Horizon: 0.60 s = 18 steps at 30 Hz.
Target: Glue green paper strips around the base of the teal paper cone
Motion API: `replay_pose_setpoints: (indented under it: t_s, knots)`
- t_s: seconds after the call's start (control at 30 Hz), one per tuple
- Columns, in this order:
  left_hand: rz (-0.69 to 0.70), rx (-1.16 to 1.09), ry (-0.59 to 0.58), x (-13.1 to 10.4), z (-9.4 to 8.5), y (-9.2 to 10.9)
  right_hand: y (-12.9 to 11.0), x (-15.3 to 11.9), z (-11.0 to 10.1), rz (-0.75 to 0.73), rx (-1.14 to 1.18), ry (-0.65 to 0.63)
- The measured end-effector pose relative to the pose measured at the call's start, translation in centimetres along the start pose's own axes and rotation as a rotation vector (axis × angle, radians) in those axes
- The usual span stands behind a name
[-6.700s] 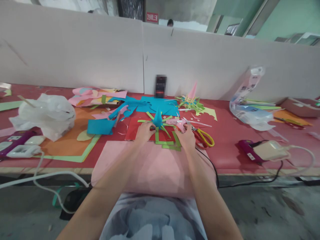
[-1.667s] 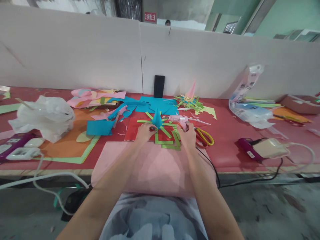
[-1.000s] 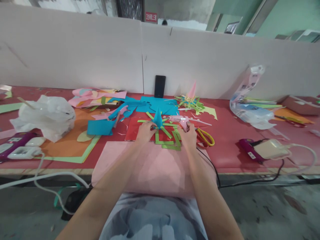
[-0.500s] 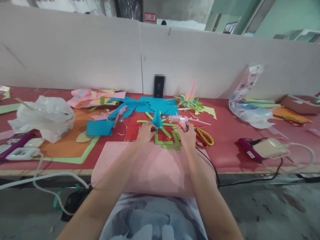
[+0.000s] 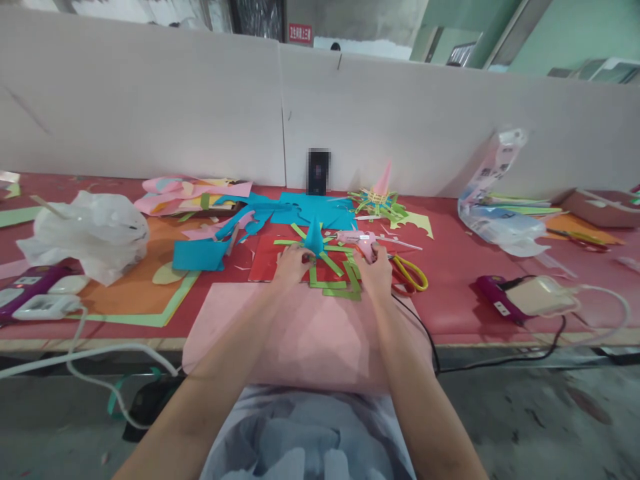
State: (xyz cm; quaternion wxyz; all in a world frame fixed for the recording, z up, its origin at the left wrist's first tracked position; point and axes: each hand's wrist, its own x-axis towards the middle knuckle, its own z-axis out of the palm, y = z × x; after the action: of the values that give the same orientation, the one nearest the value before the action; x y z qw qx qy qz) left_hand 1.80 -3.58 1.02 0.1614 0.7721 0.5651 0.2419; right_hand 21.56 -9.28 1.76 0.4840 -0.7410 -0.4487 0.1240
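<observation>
A blue paper cone [image 5: 315, 238] with green paper strips [image 5: 332, 264] spreading from its base stands on a red sheet [image 5: 262, 257]. My left hand [image 5: 293, 263] is closed at the cone's lower left edge, fingertips pinched on a strip or the rim; which one is too small to tell. In my right hand [image 5: 376, 267] is the handle of a pink glue gun [image 5: 357, 237], its nozzle pointing left at the cone's base. Bent green strips [image 5: 327, 285] lie between my hands, close to the pink pad.
Yellow-handled scissors [image 5: 411, 273] lie right of my right hand, by a black cable. Behind are a pink cone piece [image 5: 383, 183], blue paper [image 5: 290, 211] and an upright phone [image 5: 319, 172]. A plastic bag [image 5: 95, 233] and power strips [image 5: 505, 301] flank the pink pad [image 5: 310, 333].
</observation>
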Motion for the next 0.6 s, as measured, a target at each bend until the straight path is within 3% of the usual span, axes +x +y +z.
replay_pose_setpoints:
  t_s: [0.6]
  knots:
    - [-0.073,0.059,0.016,-0.38,-0.31,0.65,0.05,0.01,0.14,-0.007,-0.018,0.003]
